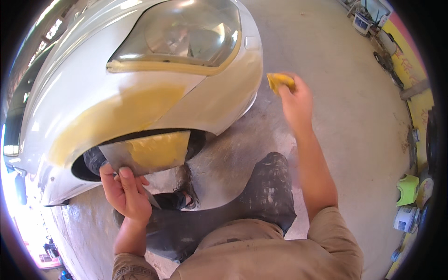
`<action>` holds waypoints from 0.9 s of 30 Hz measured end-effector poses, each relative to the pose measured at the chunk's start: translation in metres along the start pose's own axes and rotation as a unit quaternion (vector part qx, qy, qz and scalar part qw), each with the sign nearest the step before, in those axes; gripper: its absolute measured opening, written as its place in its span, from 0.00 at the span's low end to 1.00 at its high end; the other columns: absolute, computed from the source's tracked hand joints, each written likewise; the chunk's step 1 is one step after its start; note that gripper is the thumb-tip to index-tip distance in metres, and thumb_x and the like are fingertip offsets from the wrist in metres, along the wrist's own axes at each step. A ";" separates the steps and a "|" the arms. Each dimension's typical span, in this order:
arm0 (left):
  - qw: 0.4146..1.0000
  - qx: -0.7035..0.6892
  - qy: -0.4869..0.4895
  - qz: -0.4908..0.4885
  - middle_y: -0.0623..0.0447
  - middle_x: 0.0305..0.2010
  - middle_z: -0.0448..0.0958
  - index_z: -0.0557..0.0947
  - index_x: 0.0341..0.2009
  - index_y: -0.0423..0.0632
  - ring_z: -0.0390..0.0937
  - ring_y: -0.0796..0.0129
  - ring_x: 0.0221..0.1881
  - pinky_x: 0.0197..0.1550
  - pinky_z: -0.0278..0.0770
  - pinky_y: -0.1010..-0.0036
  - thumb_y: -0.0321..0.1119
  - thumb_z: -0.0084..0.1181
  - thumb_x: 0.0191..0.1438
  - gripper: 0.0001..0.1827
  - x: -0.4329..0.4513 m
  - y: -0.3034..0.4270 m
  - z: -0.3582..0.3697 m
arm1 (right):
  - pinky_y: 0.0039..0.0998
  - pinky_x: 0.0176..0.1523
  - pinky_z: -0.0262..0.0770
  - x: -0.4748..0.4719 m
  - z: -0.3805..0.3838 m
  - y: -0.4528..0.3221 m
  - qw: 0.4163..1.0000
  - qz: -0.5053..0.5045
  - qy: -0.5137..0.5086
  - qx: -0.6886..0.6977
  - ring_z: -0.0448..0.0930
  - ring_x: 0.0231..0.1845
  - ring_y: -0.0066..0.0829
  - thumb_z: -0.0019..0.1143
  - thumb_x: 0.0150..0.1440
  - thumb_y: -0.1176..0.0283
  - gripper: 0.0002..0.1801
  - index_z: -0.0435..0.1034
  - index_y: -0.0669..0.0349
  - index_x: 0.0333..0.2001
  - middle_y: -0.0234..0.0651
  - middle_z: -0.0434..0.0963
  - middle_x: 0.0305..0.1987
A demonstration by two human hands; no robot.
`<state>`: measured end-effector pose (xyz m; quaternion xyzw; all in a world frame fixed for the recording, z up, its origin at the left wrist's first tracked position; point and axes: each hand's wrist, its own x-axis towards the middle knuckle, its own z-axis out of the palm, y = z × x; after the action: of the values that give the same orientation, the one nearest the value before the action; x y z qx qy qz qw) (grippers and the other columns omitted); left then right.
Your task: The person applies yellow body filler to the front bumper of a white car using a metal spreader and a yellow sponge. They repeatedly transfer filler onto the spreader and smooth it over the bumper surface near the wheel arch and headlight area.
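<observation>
My left hand pinches the edge of a flat metal sheet spread with yellow body filler. A second thin blade end shows below those fingers. The sheet lies in front of the wheel arch opening. My right hand, raised to the right of the car's front corner, grips a yellow piece whose kind I cannot tell. Yellow filler coats part of the white fender above the arch. Yellowish masking tape runs along the lower edge of the headlight. The bumper adjoins the fender at a seam.
My bent knee, in stained dark trousers, is below the bumper. Along the yellow wall at the right stand a white bucket, a green plastic container and another bucket. The concrete floor stretches between the car and that wall.
</observation>
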<state>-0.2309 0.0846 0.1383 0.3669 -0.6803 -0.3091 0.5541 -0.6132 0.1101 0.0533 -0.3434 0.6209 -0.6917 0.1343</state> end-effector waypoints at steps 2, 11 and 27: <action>0.998 0.024 -0.051 -0.009 0.57 0.27 0.71 0.68 0.58 0.40 0.62 0.81 0.18 0.26 0.70 0.80 0.33 0.47 0.72 0.15 0.002 -0.016 -0.004 | 0.25 0.43 0.76 0.040 0.010 0.009 0.996 -0.028 -0.033 -0.072 0.80 0.36 0.21 0.51 0.58 0.79 0.15 0.79 0.64 0.48 0.34 0.84 0.39; 0.956 0.142 -0.254 0.033 0.49 0.33 0.76 0.69 0.44 0.38 0.71 0.74 0.26 0.29 0.70 0.80 0.35 0.48 0.68 0.12 0.015 -0.072 -0.027 | 0.25 0.45 0.76 0.108 0.053 0.022 0.975 -0.030 -0.114 -0.190 0.83 0.39 0.22 0.50 0.57 0.80 0.17 0.82 0.61 0.47 0.34 0.87 0.40; 0.976 0.028 -0.186 -0.109 0.57 0.25 0.70 0.67 0.47 0.41 0.60 0.84 0.18 0.24 0.62 0.87 0.43 0.46 0.72 0.16 0.011 -0.055 -0.043 | 0.28 0.46 0.78 0.080 0.083 0.043 0.977 -0.055 -0.007 -0.208 0.84 0.41 0.30 0.53 0.56 0.78 0.17 0.83 0.58 0.46 0.40 0.86 0.42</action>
<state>-0.1810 0.0445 0.1071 0.3908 -0.7355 -0.4114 0.3704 -0.6289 -0.0110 0.0367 -0.4026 0.7303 -0.5514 0.0257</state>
